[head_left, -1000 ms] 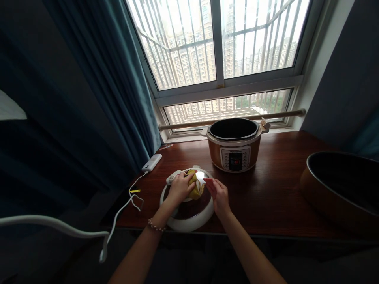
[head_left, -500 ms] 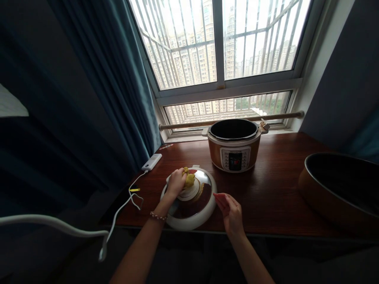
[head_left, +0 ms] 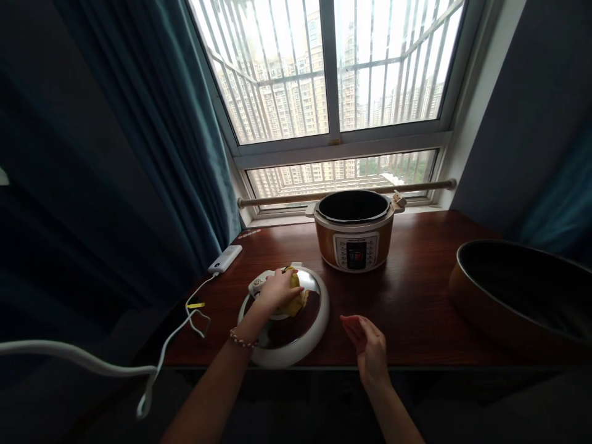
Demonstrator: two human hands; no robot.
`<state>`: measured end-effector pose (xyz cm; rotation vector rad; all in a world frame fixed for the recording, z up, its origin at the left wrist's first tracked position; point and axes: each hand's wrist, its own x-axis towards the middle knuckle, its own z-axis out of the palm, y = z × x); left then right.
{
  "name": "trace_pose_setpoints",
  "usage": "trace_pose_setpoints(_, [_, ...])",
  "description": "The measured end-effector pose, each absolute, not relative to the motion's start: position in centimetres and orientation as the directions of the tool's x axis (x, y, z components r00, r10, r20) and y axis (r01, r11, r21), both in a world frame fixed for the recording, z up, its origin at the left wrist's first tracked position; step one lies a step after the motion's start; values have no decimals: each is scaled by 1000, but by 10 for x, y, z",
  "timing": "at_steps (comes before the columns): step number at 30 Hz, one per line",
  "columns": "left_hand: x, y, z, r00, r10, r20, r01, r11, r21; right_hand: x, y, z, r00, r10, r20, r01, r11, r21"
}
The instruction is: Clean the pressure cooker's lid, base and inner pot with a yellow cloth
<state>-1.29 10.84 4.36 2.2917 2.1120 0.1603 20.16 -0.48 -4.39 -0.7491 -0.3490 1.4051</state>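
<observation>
A round pot lid (head_left: 319,327) with a wide white rim and a shiny centre lies near the table's front edge. On its middle, my left hand (head_left: 276,291) is closed around a yellow cloth (head_left: 296,300), which presses against the lid and covers part of its knob. My right hand (head_left: 369,346) hovers to the right of the lid, apart from it, fingers stretched out and holding nothing. Behind the hands stands an electric pressure cooker (head_left: 354,237), gold and white, uncovered, with a dark inner pot and a lit display.
At the right of the wooden table (head_left: 416,296) stands a large dark pan (head_left: 481,302). A white power bank (head_left: 225,259) with a white cable (head_left: 173,330) lies at the left. Beyond the table are a barred window (head_left: 333,142) and a blue curtain (head_left: 185,154).
My left hand has shifted the cloth across the lid's centre toward me, and it is spread wider over the cloth. My right hand has drawn away from the lid's rim. The view has turned slightly right.
</observation>
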Motion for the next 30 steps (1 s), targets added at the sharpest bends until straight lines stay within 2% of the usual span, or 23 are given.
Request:
trace_pose_setpoints(5, [-1, 87, 38, 108, 983, 150, 993, -115, 38, 203, -6, -41, 166, 966, -196, -747, -6, -665])
trace_pose_setpoints(8, [-4, 75, 32, 139, 955, 263, 987, -155, 40, 206, -6, -42, 168, 965, -200, -746, -8, -665])
trace_pose_setpoints(11, [-18, 60, 20, 95, 912, 398, 987, -138, 80, 213, -5, -46, 186, 959, -213, -746, -3, -666])
trace_pose_setpoints(15, [-39, 45, -1, 15, 887, 462, 982, -101, 162, 220, -4, -50, 211, 949, -233, -748, 3, -663])
trace_pose_setpoints(23, [-48, 39, -30, 29, 782, 623, 931, -248, 269, 214, -9, -52, 175, 951, -254, -745, -41, -665])
trace_pose_setpoints(30, [-45, 25, -27, 167, 674, 720, 862, -455, 226, 219, -12, -54, 179, 946, -270, -706, -67, -705])
